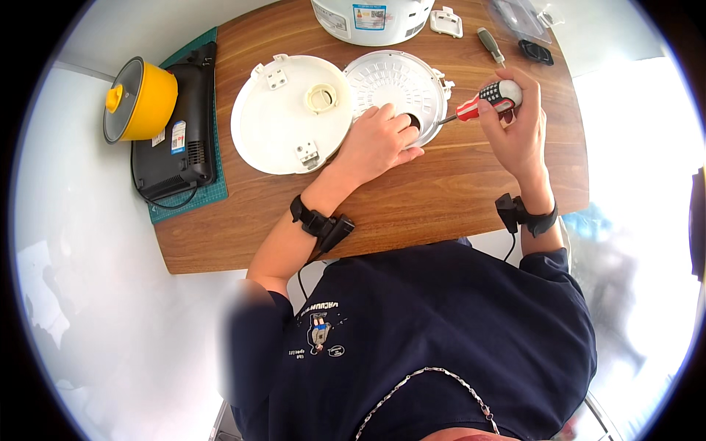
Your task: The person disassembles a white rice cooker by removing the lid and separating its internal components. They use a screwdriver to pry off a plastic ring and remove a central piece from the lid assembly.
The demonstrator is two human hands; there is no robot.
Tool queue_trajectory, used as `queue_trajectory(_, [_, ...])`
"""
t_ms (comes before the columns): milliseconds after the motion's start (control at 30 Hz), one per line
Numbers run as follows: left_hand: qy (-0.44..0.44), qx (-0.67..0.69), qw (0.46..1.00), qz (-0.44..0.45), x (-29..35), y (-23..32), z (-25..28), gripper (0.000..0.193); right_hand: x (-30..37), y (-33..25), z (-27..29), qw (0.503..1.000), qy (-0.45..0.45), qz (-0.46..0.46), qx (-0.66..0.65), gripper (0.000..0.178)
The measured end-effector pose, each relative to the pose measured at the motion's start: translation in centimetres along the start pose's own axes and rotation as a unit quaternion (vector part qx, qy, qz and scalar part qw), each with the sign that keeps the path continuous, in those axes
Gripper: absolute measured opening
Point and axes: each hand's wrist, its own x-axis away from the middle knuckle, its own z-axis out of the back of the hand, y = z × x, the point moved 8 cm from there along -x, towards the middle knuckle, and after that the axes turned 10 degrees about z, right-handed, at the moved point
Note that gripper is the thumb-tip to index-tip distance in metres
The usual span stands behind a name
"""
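My right hand (521, 128) is closed around the handle of a red, white and black screwdriver (494, 99). The screwdriver's shaft points left, and its tip is at the right rim of a round silver metal inner lid (382, 77). Over the near part of that lid lies my left hand (379, 140), fingers bent and gripping it beside a dark round opening. What the fingertips touch is partly hidden. Just left of the metal lid, a round white plastic cover (276, 125) lies with its inside up, showing a cream ring (321, 98).
A white rice cooker body (375, 26) stands at the far edge. A small white frame (446, 23), a grey-handled screwdriver (490, 45), a black plastic part (535, 52) and a clear box (518, 16) lie far right. On a green mat, a yellow pot (154, 99) rests on a black appliance (176, 147).
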Motion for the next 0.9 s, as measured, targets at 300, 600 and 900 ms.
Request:
queue_trajectory(300, [0.004,-0.006,1.0,-0.004,0.1,-0.2,-0.1,0.03,-0.3,-0.7,0.4,1.0,0.009,0.023,0.013,0.046])
queue_trajectory(600, [0.005,-0.002,1.0,-0.005,0.1,-0.1,-0.1,0.03,0.1,-0.1,0.2,1.0,-0.004,-0.002,0.006,0.045])
queue_trajectory(900, [0.01,0.002,1.0,-0.004,0.2,-0.1,0.0,0.029,-1.8,-2.2,0.0,0.996,-0.057,0.051,0.044,0.036])
